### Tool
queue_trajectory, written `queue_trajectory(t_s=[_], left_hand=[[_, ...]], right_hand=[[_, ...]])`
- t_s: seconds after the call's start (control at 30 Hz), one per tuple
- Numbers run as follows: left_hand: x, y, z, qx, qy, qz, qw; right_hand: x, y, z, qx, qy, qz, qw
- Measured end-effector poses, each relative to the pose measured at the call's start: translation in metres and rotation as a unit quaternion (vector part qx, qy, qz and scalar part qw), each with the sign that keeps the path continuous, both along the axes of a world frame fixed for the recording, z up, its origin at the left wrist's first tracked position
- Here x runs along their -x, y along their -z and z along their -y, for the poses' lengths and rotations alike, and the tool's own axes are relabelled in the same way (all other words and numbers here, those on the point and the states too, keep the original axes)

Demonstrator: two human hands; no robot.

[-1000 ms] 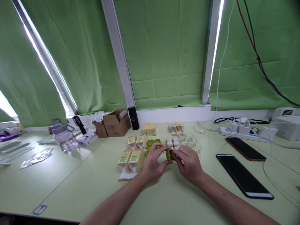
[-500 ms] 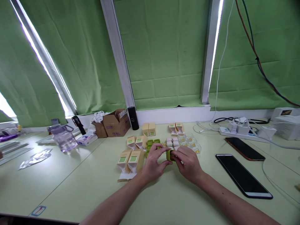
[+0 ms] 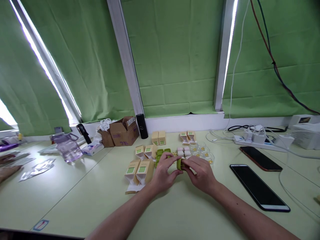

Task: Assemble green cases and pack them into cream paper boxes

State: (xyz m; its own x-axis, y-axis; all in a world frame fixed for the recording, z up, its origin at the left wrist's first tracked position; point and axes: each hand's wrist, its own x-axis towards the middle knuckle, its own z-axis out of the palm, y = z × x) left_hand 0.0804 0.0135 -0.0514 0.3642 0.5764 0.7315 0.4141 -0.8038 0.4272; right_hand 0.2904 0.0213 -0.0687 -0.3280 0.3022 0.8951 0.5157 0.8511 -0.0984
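Note:
Between thumb and fingers, my left hand grips a small green square container, its opening turned to the right. The fingertips of my right hand are curled at that opening and touch it; whether they hold something inside is hidden. Just behind my left hand sit several green containers in a cluster. White cylindrical pieces stand behind the held container. Clear plastic cups with yellow centres lie behind my right hand. Cardboard boxes with open flaps stand left of my left hand.
Small closed boxes and open boxes stand farther back. At right lie two phones and a power strip with cables. A water jug, a brown carton and another person's hands are at left.
Another person's hands have come farther in at the left edge. My hands stay nearly in place, with the green container tilted slightly and the right fingers shifted a little at its opening.

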Motion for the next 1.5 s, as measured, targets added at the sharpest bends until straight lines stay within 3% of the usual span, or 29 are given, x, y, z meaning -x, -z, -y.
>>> queue_trajectory(t_s=[0.27,0.43,0.57,0.83,1.03,1.27,1.5], left_hand=[[0.004,-0.003,-0.004,0.022,-0.048,0.021,0.998],[-0.001,-0.005,-0.002,0.019,-0.041,0.015,0.999],[-0.003,-0.012,0.001,0.036,-0.036,0.033,0.998],[-0.009,-0.023,-0.007,0.174,-0.107,0.097,0.974],[-0.031,-0.025,-0.008,0.302,-0.069,0.176,0.934],[-0.043,-0.017,-0.008,0.311,-0.05,0.266,0.911],[-0.04,-0.005,-0.005,0.322,-0.043,0.292,0.899]], right_hand=[[-0.004,0.0,0.006,0.045,0.001,-0.029,0.999],[0.002,0.004,0.005,0.09,-0.009,0.005,0.996],[0.004,0.003,0.005,0.121,-0.029,-0.053,0.991],[0.005,-0.003,0.004,0.155,-0.051,-0.156,0.974],[0.006,-0.002,0.003,0.14,-0.038,-0.166,0.975],[0.004,0.001,-0.002,0.139,-0.033,-0.17,0.975],[0.004,0.003,-0.001,0.109,-0.014,-0.132,0.985]])
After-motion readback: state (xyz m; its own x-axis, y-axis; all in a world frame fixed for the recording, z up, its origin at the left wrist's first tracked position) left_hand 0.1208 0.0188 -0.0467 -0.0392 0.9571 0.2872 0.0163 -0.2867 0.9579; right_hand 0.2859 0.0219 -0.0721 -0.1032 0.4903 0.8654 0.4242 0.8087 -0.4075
